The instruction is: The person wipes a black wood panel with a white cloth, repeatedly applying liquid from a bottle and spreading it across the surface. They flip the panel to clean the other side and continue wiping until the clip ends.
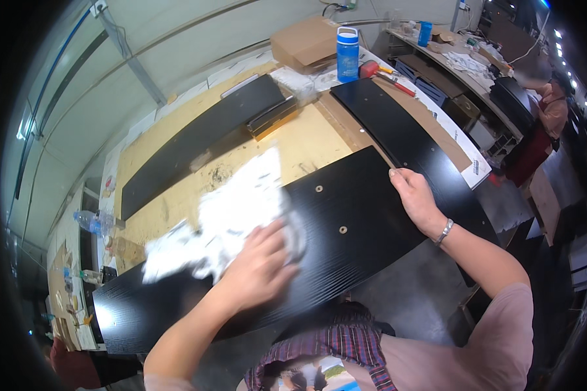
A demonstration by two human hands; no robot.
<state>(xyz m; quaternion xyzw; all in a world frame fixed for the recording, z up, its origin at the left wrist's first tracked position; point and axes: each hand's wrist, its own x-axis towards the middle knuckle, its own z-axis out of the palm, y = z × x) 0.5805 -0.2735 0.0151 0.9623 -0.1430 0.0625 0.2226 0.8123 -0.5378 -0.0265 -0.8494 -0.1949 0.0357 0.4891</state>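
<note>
A long black board (pixel 365 241) with wood grain and small round brass-coloured fittings lies across the front of the table. My left hand (pixel 259 264), slightly smeared by motion, presses a white cloth with dark marks (pixel 241 202) against its top, fingers bent over the fabric. Part of the cloth spreads past the board's far edge. At the board's right end, my right hand (pixel 419 202) grips the edge, thumb on top; its other fingers are partly hidden. A second black board (pixel 398 117) lies just beyond that hand, running toward the back.
A curved black panel (pixel 202 143) lies on the yellowish tabletop (pixel 319 130), beside a small dark-and-orange box (pixel 272 120). Behind stand a cardboard box (pixel 306 45), a blue bottle (pixel 347 57) and a red-headed mallet (pixel 370 69). Clear plastic bottles (pixel 92 221) are at left. Another person (pixel 551 117) works at far right.
</note>
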